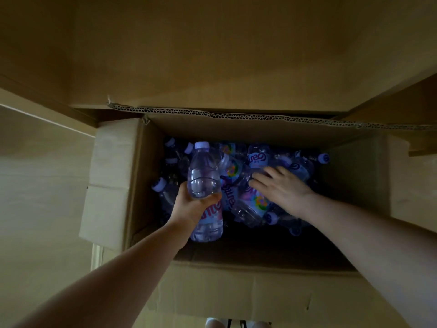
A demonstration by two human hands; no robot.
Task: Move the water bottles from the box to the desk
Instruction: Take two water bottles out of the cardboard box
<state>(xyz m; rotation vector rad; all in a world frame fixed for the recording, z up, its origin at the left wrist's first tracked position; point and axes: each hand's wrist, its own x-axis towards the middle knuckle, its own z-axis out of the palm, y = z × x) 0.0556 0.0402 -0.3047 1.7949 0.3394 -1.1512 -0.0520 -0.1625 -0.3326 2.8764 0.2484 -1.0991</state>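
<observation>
An open cardboard box [113, 185] fills the middle of the head view, and several clear water bottles [257, 159] with pale purple caps lie piled inside it. My left hand [189, 207] grips one water bottle [204, 176] round its middle, cap pointing away from me, lifted above the pile. My right hand [281, 185] reaches into the box with fingers spread and straight, resting on the lying bottles. The desk is not in view.
The box flaps stand open: a large far flap [212, 55], a left flap [47, 162] and a right flap [406, 181]. The near wall of the box [236, 292] runs below my arms. The box bottom near me is dark.
</observation>
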